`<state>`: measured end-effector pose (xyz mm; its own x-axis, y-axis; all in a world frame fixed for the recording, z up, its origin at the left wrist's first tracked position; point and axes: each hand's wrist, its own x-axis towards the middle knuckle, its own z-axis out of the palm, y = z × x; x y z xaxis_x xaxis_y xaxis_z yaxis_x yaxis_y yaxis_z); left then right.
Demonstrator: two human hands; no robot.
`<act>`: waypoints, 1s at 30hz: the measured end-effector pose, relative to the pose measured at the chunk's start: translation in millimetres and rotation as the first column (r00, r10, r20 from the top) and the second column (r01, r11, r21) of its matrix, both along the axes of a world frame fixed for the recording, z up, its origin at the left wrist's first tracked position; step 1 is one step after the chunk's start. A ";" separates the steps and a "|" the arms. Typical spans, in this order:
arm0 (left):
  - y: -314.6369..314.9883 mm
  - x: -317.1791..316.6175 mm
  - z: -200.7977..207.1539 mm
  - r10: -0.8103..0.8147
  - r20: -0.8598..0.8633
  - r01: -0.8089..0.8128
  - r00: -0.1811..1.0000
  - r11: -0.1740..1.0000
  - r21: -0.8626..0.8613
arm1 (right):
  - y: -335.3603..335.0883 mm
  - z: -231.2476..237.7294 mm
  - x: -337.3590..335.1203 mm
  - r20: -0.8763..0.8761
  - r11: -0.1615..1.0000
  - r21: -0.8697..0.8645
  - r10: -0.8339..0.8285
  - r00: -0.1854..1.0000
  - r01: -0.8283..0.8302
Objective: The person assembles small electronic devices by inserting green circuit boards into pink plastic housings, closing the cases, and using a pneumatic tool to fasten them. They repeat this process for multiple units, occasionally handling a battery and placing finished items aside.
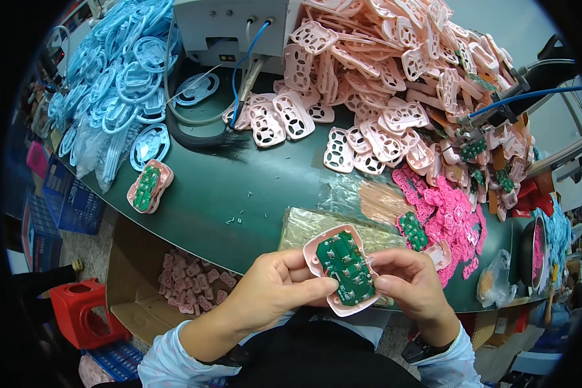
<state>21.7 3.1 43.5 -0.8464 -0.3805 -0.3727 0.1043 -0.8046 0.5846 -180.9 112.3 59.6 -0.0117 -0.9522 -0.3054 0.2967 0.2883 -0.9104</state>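
In front of my body I hold a pale pink plastic shell (351,310) with a green circuit board (346,271) lying in it, component side up. My left hand (279,283) grips its left side, the thumb resting on the board's lower left edge. On the opposite side, my right hand (412,283) pinches the shell's edge between thumb and fingers. Just beyond the right hand lies another green board (412,231), close to a pink shell (440,255). Farther left on the table sits a second pink shell (163,187) with a green board (148,183) in it.
Pink perforated plates (375,58) are heaped at the back, blue plastic rings (119,77) at back left. Magenta button pads (449,220) lie right. A grey machine box (233,29) stands behind black bristles (204,141). Small screws (249,194) dot the green tabletop (200,220). Below is a cardboard box (134,271).
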 end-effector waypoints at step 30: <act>9.3 -5.5 -15.0 0.261 0.336 0.350 0.905 -0.008 -0.937 | -1.6 -42.6 -17.8 -0.819 0.916 -0.363 -0.228 0.527 -0.168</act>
<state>16.2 12.4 28.4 -0.8089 -0.5779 0.1085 -0.3290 0.5978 0.7310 -198.7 110.7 17.0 -0.1005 -0.9704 0.2196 -0.6506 -0.1029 -0.7524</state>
